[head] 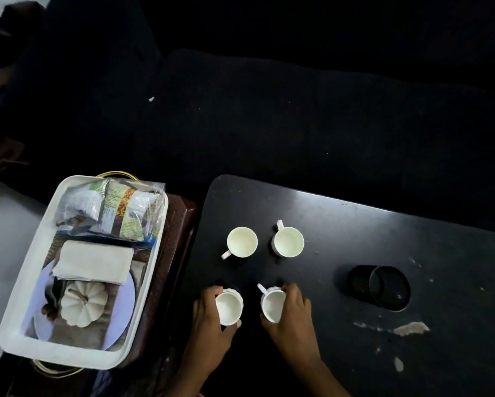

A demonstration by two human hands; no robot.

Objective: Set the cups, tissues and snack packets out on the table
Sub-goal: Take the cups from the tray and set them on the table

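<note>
Gripping one white cup each, the left hand (209, 316) wraps the near-left cup (229, 308) and the right hand (292, 313) the near-right cup (273, 306) on the black counter (355, 239); two more cups (242, 242) stand beyond, while tissues (94, 262) and snack packets (111, 207) lie in the white tray (20, 296) at left.

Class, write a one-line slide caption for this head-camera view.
Both hands, left hand and right hand, set two white cups on the black table beside two others; tissues and snack packets wait in the tray.

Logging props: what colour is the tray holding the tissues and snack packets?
White, clearest in the head view: the tray.
</note>
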